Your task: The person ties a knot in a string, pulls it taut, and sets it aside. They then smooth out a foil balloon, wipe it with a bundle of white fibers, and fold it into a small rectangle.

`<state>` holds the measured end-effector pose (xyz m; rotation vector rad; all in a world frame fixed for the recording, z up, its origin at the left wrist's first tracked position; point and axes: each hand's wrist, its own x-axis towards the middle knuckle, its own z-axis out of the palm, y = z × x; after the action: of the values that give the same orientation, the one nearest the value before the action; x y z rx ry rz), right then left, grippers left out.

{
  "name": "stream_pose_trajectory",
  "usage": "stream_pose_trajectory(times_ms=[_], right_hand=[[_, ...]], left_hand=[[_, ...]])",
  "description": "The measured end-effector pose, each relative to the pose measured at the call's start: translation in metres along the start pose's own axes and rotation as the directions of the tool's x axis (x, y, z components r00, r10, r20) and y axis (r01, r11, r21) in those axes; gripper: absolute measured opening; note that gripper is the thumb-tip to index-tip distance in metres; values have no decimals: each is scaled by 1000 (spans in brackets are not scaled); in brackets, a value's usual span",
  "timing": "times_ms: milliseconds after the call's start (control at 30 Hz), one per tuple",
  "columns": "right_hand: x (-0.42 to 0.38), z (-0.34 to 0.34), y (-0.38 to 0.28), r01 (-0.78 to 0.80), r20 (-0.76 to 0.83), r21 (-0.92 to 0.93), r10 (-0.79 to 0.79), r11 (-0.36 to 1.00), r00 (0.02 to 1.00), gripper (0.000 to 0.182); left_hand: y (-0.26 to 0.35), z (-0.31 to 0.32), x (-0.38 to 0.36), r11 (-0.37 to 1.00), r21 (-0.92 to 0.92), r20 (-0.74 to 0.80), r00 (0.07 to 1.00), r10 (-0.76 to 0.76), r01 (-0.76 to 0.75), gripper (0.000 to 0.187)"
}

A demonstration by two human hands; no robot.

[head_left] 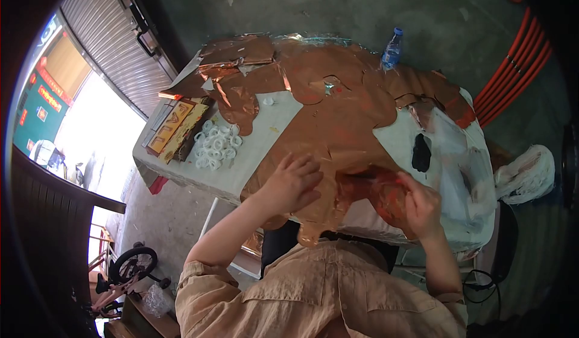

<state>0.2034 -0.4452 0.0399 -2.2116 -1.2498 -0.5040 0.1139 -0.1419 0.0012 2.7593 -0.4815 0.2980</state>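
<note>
Pinching is what the right hand looks to be doing, thumb and finger pressed together on the near right edge of the brown foil, up by a lifted flap. It's a bit blurry there, so I wouldn't swear to how much is caught. Left hand is half curled with the fingers loosely apart, nothing in it that I can see, over the left side of the near part; can't tell if it's touching.

So the foil lies mostly between the two hands, long axis running from the body out toward the far side of the table, where the brown stuff spreads wide. The flap sits just inward of the right hand, so that one's clearly nearer to it, with the left across the opening. Rings are past the left hand, black bundle just beyond the right
</note>
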Motion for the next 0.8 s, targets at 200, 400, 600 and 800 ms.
stream_pose_trajectory(times_ms=[200,400,600,800], right_hand=[[-12,-13,0,-49,-99,68,56,996,994,41],[-29,-1,-2,-52,3,83,52,995,999,40],[-33,1,3,-52,-35,44,54,998,998,40],[-44,-19,9,-96,-53,-26,94,995,994,41]], left_hand=[[41,11,-7,1000,-25,4,1000,-1,1,43],[-3,8,15,979,125,-72,985,-154,162,47],[-70,36,61,964,109,-82,969,-233,241,53],[-44,54,92,962,185,83,972,-218,200,60]])
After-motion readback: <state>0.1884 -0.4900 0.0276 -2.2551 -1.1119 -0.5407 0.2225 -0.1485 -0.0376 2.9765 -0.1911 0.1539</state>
